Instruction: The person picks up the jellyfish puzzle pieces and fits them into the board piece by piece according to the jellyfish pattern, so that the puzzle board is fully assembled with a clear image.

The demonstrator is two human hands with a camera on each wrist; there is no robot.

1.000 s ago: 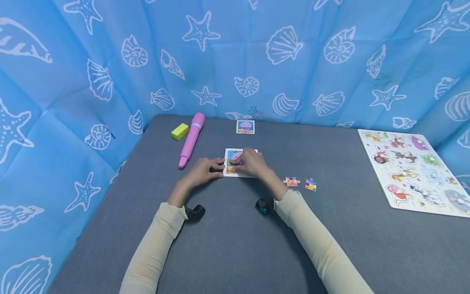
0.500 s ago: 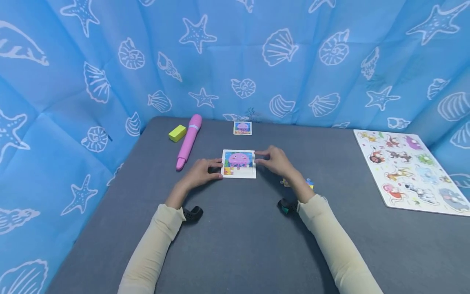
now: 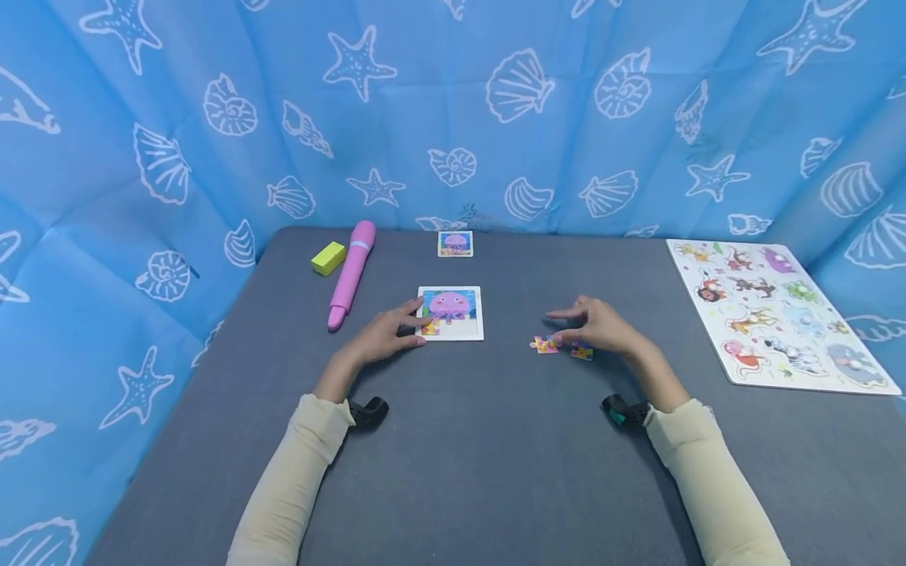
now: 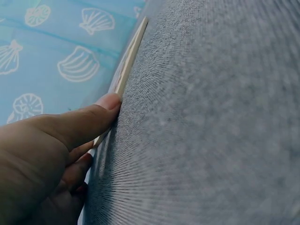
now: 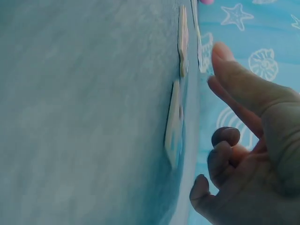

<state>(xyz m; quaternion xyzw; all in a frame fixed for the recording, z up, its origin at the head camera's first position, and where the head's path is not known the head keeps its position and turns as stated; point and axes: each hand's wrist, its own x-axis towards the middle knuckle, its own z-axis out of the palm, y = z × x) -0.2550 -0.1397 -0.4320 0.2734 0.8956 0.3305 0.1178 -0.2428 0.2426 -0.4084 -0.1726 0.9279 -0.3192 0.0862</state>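
Observation:
A small white-framed jigsaw board [image 3: 463, 330] lies on the grey table, showing a pink jellyfish picture above a partly bare lower strip. My left hand [image 3: 382, 335] rests against its left side, fingers along the edge and thumb at the near corner. In the left wrist view the thumb [image 4: 101, 108] presses the board's pale edge. Farther right, my right hand [image 3: 602, 326] hovers low over two loose jigsaw pieces, one pink and yellow [image 3: 543, 344], the other yellow and blue [image 3: 583, 354]. Its thumb and index finger stand apart with nothing between them; the other fingers are bent.
Behind the board lies a small jellyfish picture card [image 3: 455, 244]. A pink marker-shaped stick [image 3: 351, 275] and a yellow block [image 3: 329, 258] sit at the back left. A large animal peg board [image 3: 778, 314] occupies the right. A blue seashell curtain [image 3: 425, 102] hangs behind the table.
My right hand has left the jigsaw board and moved right to the loose pieces. The jellyfish picture it covered shows now. My left hand stays at the board, its fingers slightly farther over the edge.

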